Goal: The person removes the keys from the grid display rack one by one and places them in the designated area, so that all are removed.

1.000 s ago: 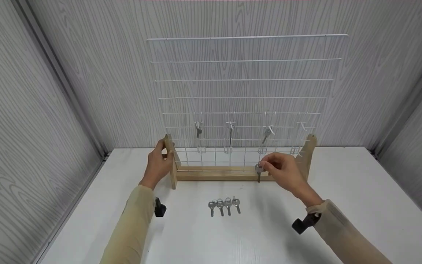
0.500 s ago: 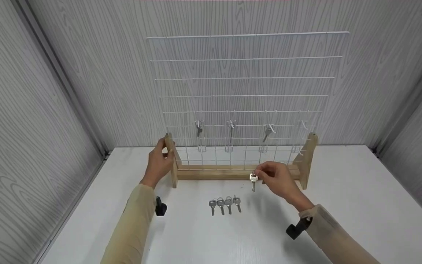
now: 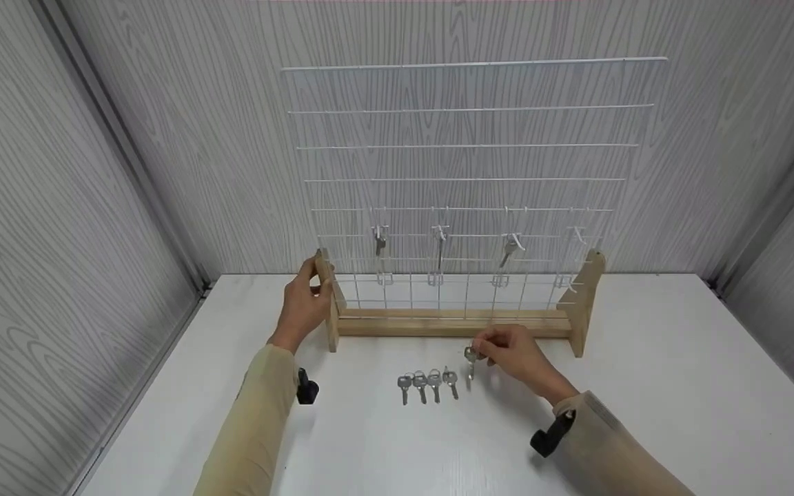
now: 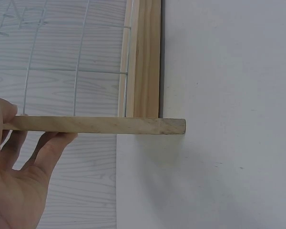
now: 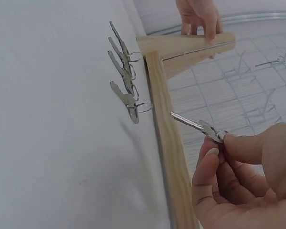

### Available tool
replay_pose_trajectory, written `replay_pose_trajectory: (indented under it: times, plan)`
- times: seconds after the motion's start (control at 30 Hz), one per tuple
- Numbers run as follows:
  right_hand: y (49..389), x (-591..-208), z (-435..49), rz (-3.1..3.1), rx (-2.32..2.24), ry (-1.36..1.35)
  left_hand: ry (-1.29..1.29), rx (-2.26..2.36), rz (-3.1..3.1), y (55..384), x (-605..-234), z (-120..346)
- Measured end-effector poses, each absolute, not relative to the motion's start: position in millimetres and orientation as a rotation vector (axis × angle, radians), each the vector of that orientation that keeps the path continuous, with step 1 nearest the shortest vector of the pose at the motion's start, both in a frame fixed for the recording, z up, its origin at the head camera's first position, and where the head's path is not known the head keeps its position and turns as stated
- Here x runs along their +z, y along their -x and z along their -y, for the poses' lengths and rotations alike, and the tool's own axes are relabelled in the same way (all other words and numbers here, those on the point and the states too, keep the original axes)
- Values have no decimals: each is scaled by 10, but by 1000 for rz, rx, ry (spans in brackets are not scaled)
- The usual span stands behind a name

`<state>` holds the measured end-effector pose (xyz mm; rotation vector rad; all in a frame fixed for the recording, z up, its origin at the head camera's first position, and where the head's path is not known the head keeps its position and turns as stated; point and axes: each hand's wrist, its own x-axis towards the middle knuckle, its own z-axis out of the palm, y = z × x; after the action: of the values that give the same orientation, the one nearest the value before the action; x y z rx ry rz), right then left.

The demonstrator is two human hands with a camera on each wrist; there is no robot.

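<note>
My right hand (image 3: pixel 515 355) pinches a silver key (image 3: pixel 470 354) by its ring, between thumb and fingertips. That key (image 5: pixel 195 123) is held above the table, near the front of the rack's wooden base bar (image 5: pixel 164 109). My left hand (image 3: pixel 302 306) grips the left wooden side post (image 3: pixel 329 303) of the white wire grid rack; in the left wrist view its thumb and fingers lie on both sides of the post (image 4: pixel 95 125). Several loose keys (image 3: pixel 427 387) with rings lie in a row on the table, left of the held key.
Three hooks on the grid carry keys: a left key (image 3: pixel 380 242), a middle key (image 3: pixel 440 251) and a right key (image 3: pixel 509 251). A bare hook (image 3: pixel 578 235) is at the far right. The right wooden post (image 3: pixel 584 303) stands beyond my right hand. Patterned panels surround the white table (image 3: pixel 383 455).
My right hand has moved down and toward me with the key, away from the grid and closer to the loose keys. My left hand stays on the post.
</note>
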<state>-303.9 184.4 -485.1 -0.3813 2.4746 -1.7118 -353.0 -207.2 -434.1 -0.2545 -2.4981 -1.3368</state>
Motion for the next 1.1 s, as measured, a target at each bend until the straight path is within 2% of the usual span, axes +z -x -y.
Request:
replay_pose_trajectory:
  times: [0.77, 1.1]
  plan:
    - [3057, -5031, -1745, -2534, -1500, 392, 244, -1344, 2494, 3524, -4343, 2078]
    - [3058, -5018, -1742, -2623, -1379, 567, 256, -1373, 2510, 3524, -4336, 2089]
